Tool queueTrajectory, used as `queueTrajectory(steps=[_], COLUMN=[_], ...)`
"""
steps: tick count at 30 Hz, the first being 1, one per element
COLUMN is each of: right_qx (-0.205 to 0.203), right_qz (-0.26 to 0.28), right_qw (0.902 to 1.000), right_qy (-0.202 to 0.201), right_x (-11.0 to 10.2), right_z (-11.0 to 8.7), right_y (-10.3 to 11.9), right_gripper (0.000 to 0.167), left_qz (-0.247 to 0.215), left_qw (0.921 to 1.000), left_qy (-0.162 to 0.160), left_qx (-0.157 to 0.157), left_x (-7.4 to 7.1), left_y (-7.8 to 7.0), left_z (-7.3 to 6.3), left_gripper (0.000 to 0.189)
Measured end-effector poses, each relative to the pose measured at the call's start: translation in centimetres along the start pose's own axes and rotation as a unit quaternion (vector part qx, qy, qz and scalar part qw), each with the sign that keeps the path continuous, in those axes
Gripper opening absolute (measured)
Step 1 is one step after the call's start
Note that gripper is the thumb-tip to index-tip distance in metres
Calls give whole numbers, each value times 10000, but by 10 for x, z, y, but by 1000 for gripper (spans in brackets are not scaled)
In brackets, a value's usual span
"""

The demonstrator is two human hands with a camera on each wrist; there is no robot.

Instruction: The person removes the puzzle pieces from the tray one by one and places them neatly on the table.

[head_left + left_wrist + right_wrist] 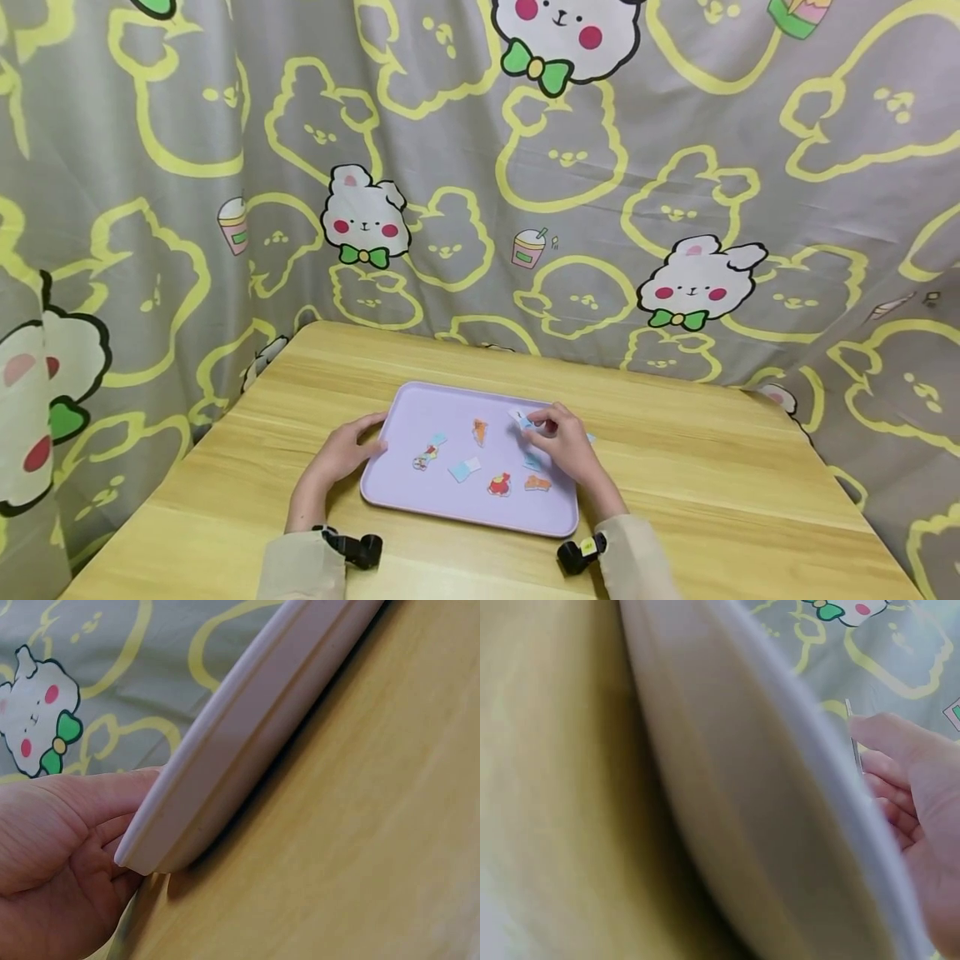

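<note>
A lilac tray (450,508) lies on the table, holding several small flat printed pieces. My left hand (347,454) grips the tray's left edge, thumb at the rim; the left wrist view shows the same hand (67,855) with its fingers partly hidden by the tray. Above the tray's right part, my right hand (564,442) pinches a blue-and-white flat piece (517,418), seen edge-on as a thin piece (854,739) in the right wrist view. Below that hand lie a blue piece (532,462) and an orange piece (537,483).
Elsewhere in the tray are a red piece (499,484), a blue-and-white piece (465,469), an orange piece (479,431) and a colourful cluster (425,455). The wooden table (712,500) extends around the tray. A patterned grey curtain (450,150) hangs behind it.
</note>
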State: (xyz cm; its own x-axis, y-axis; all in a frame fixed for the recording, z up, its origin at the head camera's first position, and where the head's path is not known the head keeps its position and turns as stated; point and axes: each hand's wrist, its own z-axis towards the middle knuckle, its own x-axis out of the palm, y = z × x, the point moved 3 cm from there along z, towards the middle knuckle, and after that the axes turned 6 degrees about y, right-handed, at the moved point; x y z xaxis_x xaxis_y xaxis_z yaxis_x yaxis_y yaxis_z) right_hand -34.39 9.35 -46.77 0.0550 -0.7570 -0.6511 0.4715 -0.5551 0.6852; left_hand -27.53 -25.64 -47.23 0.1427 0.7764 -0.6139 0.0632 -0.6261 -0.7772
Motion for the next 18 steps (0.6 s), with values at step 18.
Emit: queueTrajectory(steps=[18], right_qx=[128], right_qz=[101], right_qw=[9989], right_qy=[-441], right_x=[-6], right_z=[-5], right_y=[0], right_gripper=[17], left_qz=[31], left_qw=[10000], left_qy=[55], left_qx=[-21], left_x=[0], left_y=[-1], left_z=[0], left_gripper=[52])
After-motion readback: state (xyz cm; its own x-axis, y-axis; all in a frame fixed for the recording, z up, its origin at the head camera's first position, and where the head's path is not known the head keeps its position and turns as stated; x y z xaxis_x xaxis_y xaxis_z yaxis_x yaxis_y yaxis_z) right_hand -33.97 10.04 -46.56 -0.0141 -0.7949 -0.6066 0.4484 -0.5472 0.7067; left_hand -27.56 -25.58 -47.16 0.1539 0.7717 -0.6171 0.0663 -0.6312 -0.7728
